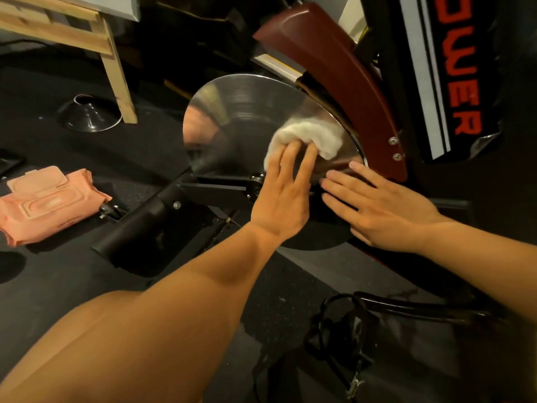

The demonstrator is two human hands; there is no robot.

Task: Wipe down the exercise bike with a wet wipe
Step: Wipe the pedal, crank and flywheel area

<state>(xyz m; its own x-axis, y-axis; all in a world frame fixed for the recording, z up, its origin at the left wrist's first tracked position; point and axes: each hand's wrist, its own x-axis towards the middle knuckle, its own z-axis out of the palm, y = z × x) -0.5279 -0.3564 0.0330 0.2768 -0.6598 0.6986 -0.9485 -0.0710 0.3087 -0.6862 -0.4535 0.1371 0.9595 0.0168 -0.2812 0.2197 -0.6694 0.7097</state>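
The exercise bike's shiny steel flywheel [232, 117] fills the middle of the head view, under a dark red guard [343, 82]. A crumpled white wet wipe [305, 135] lies against the wheel's lower right face. My left hand [282, 193] presses the wipe onto the disc with straight, spread fingers. My right hand [374, 207] lies flat and open on the wheel's lower right rim, next to the red guard. The bike's black front stabiliser [145, 228] runs down to the left below the wheel.
A pink pack of wet wipes [49, 202] lies on the dark floor at the left. Behind it sit a black cone [90, 114] and a wooden furniture leg [119, 74]. A black pedal with straps [348, 330] hangs at the lower right.
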